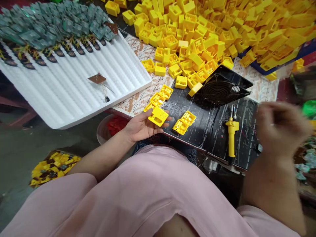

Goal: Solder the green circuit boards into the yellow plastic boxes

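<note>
My left hand [143, 126] holds a yellow plastic case [158, 116] at the table's front edge, thumb on its side and fingers beneath. The face turned up has a patch of small holes. A row of open yellow case halves [161, 95] lies just beyond that hand. Two more joined halves [184, 122] sit to its right, hollow side up. My right hand [281, 128], blurred by motion, is raised at the right with curled fingers; whatever they hold is hidden. Nearest to it on the table lies a yellow-handled tool [231, 138] with metal prongs, resembling a soldering iron.
A large heap of yellow cases [187, 29] covers the back. A black fan [219, 87] stands before it. At left, a white ridged foam board [74, 105] bears wired green circuit boards [54, 26]. A container of yellow parts [53, 166] sits low on the left.
</note>
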